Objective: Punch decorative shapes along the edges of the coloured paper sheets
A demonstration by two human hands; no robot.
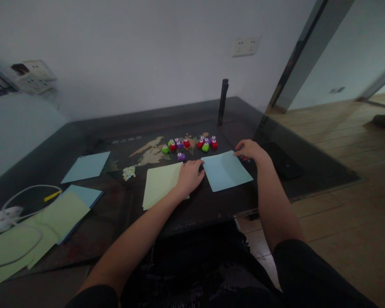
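A square sheet of light blue paper (226,172) lies on the dark table in front of me. At its upper right corner is my right hand (248,150), with thumb and forefinger closed on the paper's edge. My left hand (190,174) rests over the right side of a pale green paper sheet (160,182), fingers stretched out. Its forefinger tip reaches the upper left corner of the blue sheet; a gap shows between thumb and forefinger. Just beyond the left hand sits a small purple toy with an eye-like top (181,157).
Red, green and purple toys (206,143) stand in two clusters behind the papers. Small paper bits (128,172) are heaped leftward. More blue (86,166) and green sheets (64,214), plus a white cable (28,187), lie left. A black upright post (223,102) stands at the back; a dark flat object (280,160) lies right.
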